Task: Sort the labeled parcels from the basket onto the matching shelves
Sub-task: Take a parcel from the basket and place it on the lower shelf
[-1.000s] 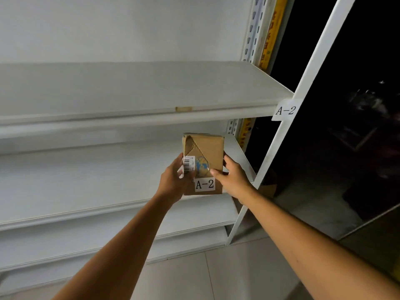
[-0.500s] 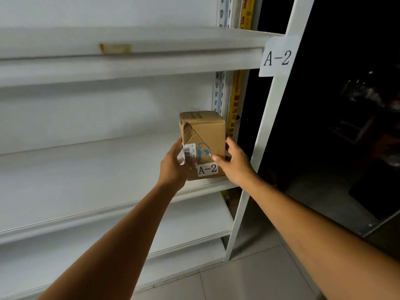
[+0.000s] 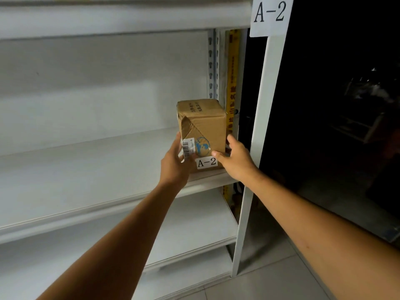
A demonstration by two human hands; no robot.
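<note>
The box (image 3: 205, 126) is gripped from both sides. The left hand (image 3: 175, 163) is curled round its lower left edge, with the thumb laid across the front over a barcode sticker (image 3: 188, 147). The right hand (image 3: 236, 160) is wrapped round the lower right edge, the thumb pressed on the front just beside the label (image 3: 207, 162), on which "A-2" is printed. A round blue sticker (image 3: 202, 146) is seen between the two thumbs, and brown tape is peeled up at the upper left of the front face.

The box is held upright at the front right corner of the shelf (image 3: 86, 169). Its base is at the level of the board, but whether it rests there cannot be told.

To the right the shelf is bounded by a white post (image 3: 257, 126), on which a tag (image 3: 270, 15) marked "A-2" is fixed at the top. An upper shelf (image 3: 108, 18) is seen above, a lower shelf (image 3: 194, 230) below, and a tiled floor (image 3: 270, 278) beneath. A yellow strip (image 3: 232, 72) is seen behind the box, and the space right of the post is dark.
</note>
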